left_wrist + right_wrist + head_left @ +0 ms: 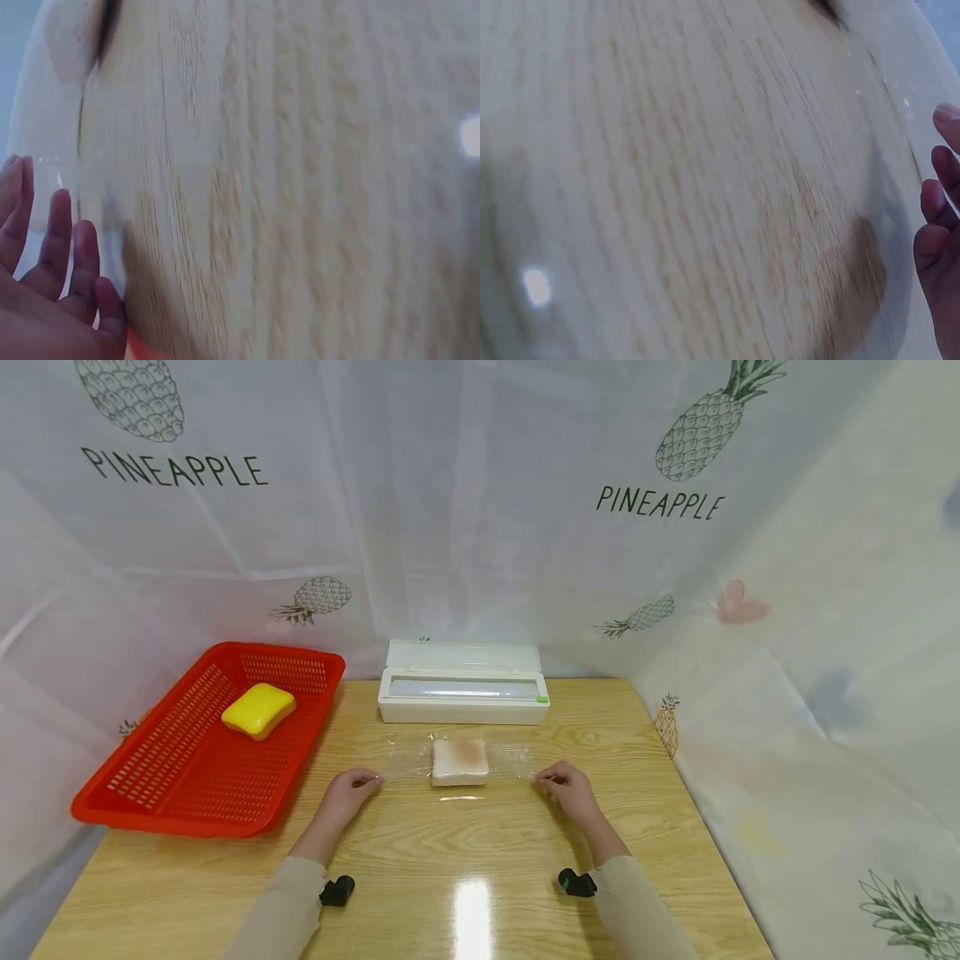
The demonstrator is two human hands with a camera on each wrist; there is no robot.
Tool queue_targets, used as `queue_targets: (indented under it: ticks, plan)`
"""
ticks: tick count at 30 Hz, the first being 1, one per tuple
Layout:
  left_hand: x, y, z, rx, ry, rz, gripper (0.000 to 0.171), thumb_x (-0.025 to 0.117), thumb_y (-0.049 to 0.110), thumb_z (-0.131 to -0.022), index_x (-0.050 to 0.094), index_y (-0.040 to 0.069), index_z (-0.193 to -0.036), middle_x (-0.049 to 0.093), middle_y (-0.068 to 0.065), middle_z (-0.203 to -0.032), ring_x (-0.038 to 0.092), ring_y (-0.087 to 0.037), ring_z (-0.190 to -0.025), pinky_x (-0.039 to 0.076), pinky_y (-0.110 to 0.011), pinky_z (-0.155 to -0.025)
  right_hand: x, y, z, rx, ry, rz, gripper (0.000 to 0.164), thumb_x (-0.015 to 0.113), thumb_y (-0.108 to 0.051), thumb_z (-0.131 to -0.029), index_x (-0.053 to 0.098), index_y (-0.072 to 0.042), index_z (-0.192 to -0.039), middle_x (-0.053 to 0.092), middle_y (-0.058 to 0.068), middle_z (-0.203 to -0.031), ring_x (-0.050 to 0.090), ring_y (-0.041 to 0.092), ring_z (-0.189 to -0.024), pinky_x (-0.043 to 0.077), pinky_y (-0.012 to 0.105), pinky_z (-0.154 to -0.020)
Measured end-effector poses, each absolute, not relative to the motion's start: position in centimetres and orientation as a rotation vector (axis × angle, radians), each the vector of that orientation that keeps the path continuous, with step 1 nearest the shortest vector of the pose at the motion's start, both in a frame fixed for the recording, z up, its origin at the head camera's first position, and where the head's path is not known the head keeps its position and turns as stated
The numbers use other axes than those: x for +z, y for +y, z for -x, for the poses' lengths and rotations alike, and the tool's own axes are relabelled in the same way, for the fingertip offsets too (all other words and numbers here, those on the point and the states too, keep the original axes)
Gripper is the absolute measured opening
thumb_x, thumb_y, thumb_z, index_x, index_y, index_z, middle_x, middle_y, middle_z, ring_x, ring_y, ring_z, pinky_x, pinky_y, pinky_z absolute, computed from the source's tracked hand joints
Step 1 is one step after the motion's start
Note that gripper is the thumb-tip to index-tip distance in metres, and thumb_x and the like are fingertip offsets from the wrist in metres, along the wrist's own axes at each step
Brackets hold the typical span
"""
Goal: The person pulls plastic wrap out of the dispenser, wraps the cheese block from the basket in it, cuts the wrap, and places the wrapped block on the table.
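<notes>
I've got my left hand (351, 792) and right hand (570, 788) pinching the thin clear plastic film (513, 762) left and right of the squarish white, brown-topped bread slice (460, 760) mid-table, and imo an uneven tug could rip it.

We note a desk (405, 877) of wood or wood-look laminate, its streaked grain under a smooth, glossy finish that returns a bright white glare. The film (510, 762) is thin, transparent plastic, shiny and finely wrinkled. Beneath its sheen we see a pale, soft-looking bread slice (460, 762), its material uncertain. The dispenser box (463, 714) appears to be smooth white plastic, its raised lid (463, 655) translucent. We observe perforated red plastic in the basket (172, 828), slightly glossy, and a smooth yellow block (258, 710) with a soft sheen. The backdrop (450, 527) resembles creased, printed cloth; the beige sleeves (281, 906) look like matt fabric.
</notes>
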State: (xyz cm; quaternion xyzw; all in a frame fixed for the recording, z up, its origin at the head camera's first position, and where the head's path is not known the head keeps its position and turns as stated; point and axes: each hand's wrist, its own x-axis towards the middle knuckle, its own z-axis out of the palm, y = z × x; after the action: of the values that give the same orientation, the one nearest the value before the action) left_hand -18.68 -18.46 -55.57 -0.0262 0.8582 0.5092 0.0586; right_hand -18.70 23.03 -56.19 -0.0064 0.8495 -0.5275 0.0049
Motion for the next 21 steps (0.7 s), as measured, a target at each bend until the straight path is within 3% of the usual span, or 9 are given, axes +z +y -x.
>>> queue_targets:
  ticks: [9, 16, 21]
  plan:
    - [-54.8, -19.3, 16.5, 1.477, 2.614, 0.002, 0.015, 0.068, 0.012, -0.092, 0.072, -0.002, -0.096, 0.068, -0.011, -0.098, 0.061, -0.026, -0.092, 0.048, -0.041, -0.084, -55.1, 23.7, 16.6, -1.607, 2.651, 0.204, 0.008, 0.066, 0.0, -0.091, 0.074, -0.002, -0.093, 0.063, 0.008, -0.093, 0.055, 0.016, -0.08, 0.048, 0.027, -0.069]
    - [-54.9, -19.7, 14.7, 1.431, 2.624, 0.005, 0.006, 0.071, 0.01, -0.089, 0.074, 0.005, -0.091, 0.068, -0.005, -0.094, 0.06, -0.021, -0.09, 0.049, -0.039, -0.083, -55.1, 24.5, 15.4, -1.508, 2.6, 0.297, 0.007, 0.067, -0.006, -0.092, 0.074, -0.006, -0.094, 0.062, 0.008, -0.097, 0.053, 0.014, -0.077, 0.049, 0.026, -0.063]
    - [-55.3, -20.0, 13.7, 1.411, 2.65, -0.016, 0.006, 0.074, 0.013, -0.087, 0.075, 0.007, -0.09, 0.067, -0.002, -0.093, 0.061, -0.019, -0.089, 0.049, -0.036, -0.082, -55.9, 25.1, 14.7, -1.538, 2.607, 0.215, 0.007, 0.068, -0.008, -0.091, 0.074, -0.005, -0.095, 0.064, 0.007, -0.094, 0.055, 0.013, -0.077, 0.049, 0.026, -0.062]
